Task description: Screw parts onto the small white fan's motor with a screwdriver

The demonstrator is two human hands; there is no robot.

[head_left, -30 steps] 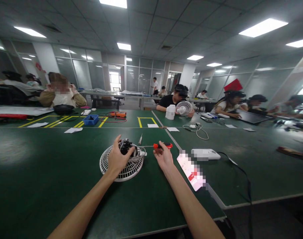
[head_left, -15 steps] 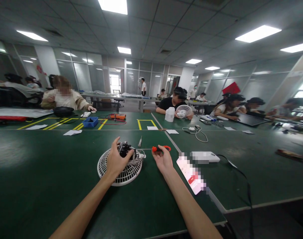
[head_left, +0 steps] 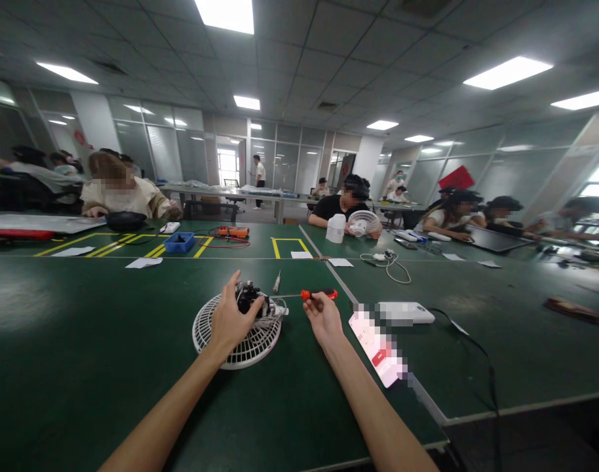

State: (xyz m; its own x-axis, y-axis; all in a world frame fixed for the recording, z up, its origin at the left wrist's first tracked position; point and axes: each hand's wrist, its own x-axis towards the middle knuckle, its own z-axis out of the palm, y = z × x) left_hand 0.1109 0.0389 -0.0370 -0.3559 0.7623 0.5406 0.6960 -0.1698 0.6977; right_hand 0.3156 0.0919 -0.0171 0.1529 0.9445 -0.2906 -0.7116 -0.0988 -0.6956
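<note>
A white fan grille (head_left: 236, 337) lies flat on the green table (head_left: 83, 328) with a black motor assembly (head_left: 251, 297) and white wires on top. My left hand (head_left: 229, 317) is closed round the motor assembly, thumb up. My right hand (head_left: 322, 317) grips a red-handled screwdriver (head_left: 318, 294) held level, its thin shaft pointing left toward the motor.
A phone (head_left: 379, 339) lies right of my right hand, with a white box (head_left: 405, 311) and black cable behind it. A small screwdriver (head_left: 276, 281) lies past the fan. Farther off are a blue tray (head_left: 179, 242), an orange meter (head_left: 233, 231), and several people at tables.
The view has tilted slightly. Both hands stay on the motor and screwdriver with only small shifts; a person in the far background has walked left.
</note>
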